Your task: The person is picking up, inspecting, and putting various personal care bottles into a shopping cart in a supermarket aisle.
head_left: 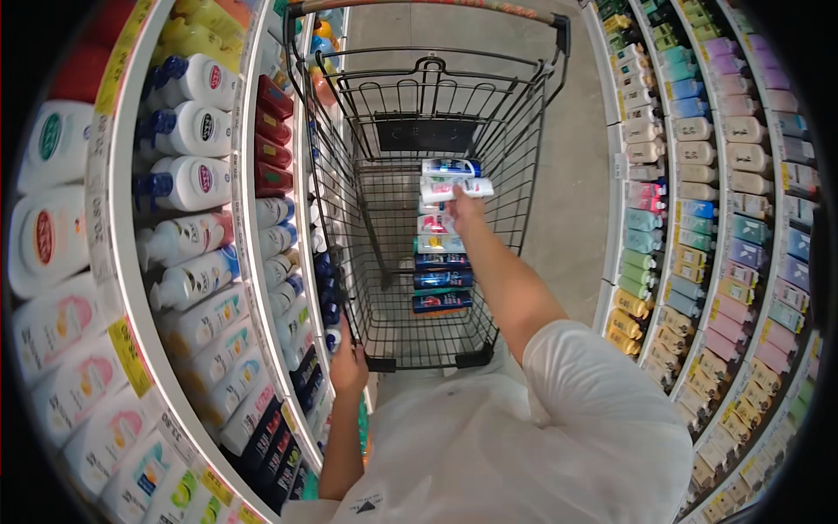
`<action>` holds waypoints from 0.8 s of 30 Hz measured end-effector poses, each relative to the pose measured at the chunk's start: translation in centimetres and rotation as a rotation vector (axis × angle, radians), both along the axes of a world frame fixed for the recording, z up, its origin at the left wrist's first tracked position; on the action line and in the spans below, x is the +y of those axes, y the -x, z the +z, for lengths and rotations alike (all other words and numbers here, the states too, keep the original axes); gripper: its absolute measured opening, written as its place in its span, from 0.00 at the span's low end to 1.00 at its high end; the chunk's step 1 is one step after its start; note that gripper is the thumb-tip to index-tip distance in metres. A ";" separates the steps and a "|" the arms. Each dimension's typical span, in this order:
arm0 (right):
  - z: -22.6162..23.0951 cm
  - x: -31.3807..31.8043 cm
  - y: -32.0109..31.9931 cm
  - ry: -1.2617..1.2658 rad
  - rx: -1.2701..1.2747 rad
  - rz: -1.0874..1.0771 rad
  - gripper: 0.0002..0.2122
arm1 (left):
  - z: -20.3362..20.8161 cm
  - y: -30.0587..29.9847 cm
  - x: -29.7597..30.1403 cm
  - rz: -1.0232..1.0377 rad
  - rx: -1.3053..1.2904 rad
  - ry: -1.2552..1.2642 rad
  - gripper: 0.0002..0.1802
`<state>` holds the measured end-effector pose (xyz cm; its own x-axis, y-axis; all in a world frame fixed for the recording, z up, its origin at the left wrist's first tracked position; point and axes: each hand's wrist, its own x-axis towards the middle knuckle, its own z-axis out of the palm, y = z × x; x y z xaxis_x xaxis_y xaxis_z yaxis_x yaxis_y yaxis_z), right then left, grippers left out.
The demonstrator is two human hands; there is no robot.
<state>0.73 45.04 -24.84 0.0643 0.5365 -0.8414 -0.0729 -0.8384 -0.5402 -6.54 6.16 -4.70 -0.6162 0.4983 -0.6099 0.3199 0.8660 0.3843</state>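
- White plastic, by the look of it, is gripped in the right hand (465, 202): a slim bottle (478, 187) is pinched near its middle, one digit laid over its upper face, the others partly hidden.
- Its long axis is set roughly left to right, crosswise to the forearm, with an end left jutting out on either side of the hand.
- The bottle is held within the outline of the black wire shopping cart (425, 134), between a blue-and-white bottle (450, 168) beyond it and white-and-pink packs (439, 224) on the near side; whether either is touched cannot be told.
- Its surface is seen as mostly white, marked with pink toward the left end; the cap cannot be made out.
- Dark blue bottles (442, 279) are lined up nearer the body, laid nearly parallel to the held one.
- The left hand (348, 362) is placed well apart, beside dark-blue caps (328, 293) at the left; whether anything is gripped there cannot be told.
- Pastel bottles (642, 242) are shelved across the grey floor (572, 157) to the right.
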 end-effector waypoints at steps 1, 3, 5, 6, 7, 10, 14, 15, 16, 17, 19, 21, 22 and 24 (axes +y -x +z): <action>-1.5 1.1 0.6 -0.042 -0.020 0.014 0.11 | 0.1 -0.2 0.1 0.004 -0.011 0.070 0.44; -4.4 3.3 1.7 -0.020 -0.060 -0.066 0.11 | -0.6 -1.1 0.0 0.005 0.068 -0.035 0.45; -6.6 5.1 1.9 -0.004 -0.076 -0.096 0.11 | -0.7 -1.7 0.5 0.024 0.076 -0.086 0.45; -7.6 5.8 2.1 -0.006 -0.081 -0.112 0.10 | -0.6 -1.7 0.7 0.017 0.066 -0.075 0.45; -8.2 6.1 2.1 -0.014 -0.091 -0.111 0.11 | -0.7 -1.9 0.5 0.028 0.057 -0.088 0.45; -8.5 7.6 1.9 -0.030 0.012 -0.188 0.11 | -0.5 -2.0 1.0 0.053 0.032 -0.084 0.44; -5.7 6.7 0.4 -0.013 0.013 -0.169 0.10 | -0.5 -1.5 0.2 0.024 0.026 -0.092 0.44; -4.6 4.8 0.8 0.006 -0.027 -0.053 0.10 | 0.1 -1.3 -0.2 0.033 0.009 -0.020 0.44; -3.7 2.2 1.1 -0.047 -0.031 0.085 0.11 | 1.2 -1.0 -0.2 0.057 0.026 -0.030 0.44; -2.1 -0.8 1.1 -0.179 -0.115 0.497 0.10 | 2.7 -0.7 -0.4 -0.023 0.101 -0.034 0.44; -5.6 -4.2 -5.7 -0.734 -0.216 1.188 0.09 | 5.0 0.2 0.8 -0.117 0.179 -0.195 0.40; -2.6 -10.2 -8.5 -0.738 0.227 1.513 0.12 | 9.5 2.4 1.2 0.012 0.174 -0.347 0.35; 0.4 -13.1 -10.1 -0.679 0.195 1.483 0.14 | 13.4 3.7 2.4 0.094 0.182 -0.502 0.32; 6.7 -15.1 -14.3 -1.132 0.224 1.762 0.12 | 22.7 6.1 4.3 0.106 0.335 -0.581 0.30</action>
<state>15.05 29.94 -18.10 -0.9927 0.0631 -0.1025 0.1203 0.5317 -0.8383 -12.66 10.51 18.01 -0.7888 0.6140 -0.0291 0.4278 0.5823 0.6913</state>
